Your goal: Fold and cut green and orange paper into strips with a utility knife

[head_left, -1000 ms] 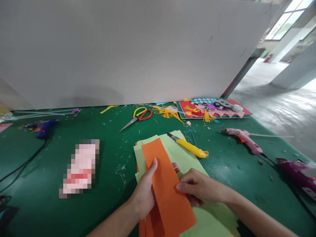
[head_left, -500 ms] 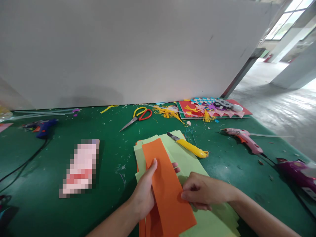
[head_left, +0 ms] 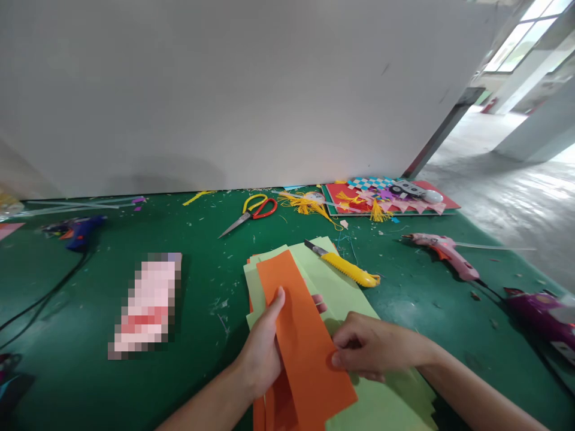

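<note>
An orange paper strip (head_left: 303,326) lies tilted across my left hand (head_left: 265,347), whose thumb presses on top while the fingertips show past the far edge. My right hand (head_left: 366,347) pinches the strip's right edge between thumb and curled fingers. Beneath are light green paper sheets (head_left: 381,383), stacked unevenly, with more orange paper (head_left: 276,407) under the strip at the lower left. A yellow utility knife (head_left: 345,266), blade out, rests on the green sheets just beyond my right hand.
Red-and-yellow-handled scissors (head_left: 249,214) lie behind the stack. At right are a pink glue gun (head_left: 442,252) and a purple tool (head_left: 543,314); a blue glue gun (head_left: 81,230) lies left. A blurred pink item (head_left: 150,305) sits on the green table (head_left: 206,383). A pale panel (head_left: 224,90) stands behind.
The orange strip's far end has shifted very slightly left. Both hands keep nearly the same hold on it.
</note>
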Action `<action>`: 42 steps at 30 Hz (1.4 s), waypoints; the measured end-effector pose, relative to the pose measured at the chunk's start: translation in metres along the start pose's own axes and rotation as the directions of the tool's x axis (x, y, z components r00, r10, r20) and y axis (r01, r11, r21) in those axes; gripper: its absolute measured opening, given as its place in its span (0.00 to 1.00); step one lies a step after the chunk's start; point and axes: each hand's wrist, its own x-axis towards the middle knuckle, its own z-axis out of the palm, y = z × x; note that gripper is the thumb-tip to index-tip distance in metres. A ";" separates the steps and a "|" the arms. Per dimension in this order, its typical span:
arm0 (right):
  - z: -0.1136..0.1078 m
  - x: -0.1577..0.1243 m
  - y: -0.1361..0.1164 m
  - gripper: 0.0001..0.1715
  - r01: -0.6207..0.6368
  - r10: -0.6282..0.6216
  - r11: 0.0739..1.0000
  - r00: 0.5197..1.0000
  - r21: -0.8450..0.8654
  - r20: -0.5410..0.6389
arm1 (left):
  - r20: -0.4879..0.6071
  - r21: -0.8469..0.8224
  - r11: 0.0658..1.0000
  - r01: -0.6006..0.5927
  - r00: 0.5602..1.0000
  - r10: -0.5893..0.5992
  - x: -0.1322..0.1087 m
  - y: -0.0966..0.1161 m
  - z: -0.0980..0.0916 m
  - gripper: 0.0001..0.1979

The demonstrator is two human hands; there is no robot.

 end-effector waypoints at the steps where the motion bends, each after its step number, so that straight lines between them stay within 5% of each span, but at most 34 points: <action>1: 0.000 0.000 0.000 0.18 -0.007 0.007 1.000 1.000 -0.005 0.009 | 0.001 -0.005 1.000 -0.001 1.000 0.001 0.000 0.000 0.000 0.28; 14: -0.004 -0.002 0.003 0.18 -0.023 0.027 0.999 0.989 -0.030 0.148 | -0.039 0.004 1.000 0.006 0.999 -0.006 -0.001 0.001 0.002 0.27; 42: -0.005 -0.005 0.005 0.16 0.060 -0.054 0.998 0.967 -0.019 0.248 | -0.008 -0.030 0.999 0.015 1.000 -0.015 -0.003 0.003 0.003 0.28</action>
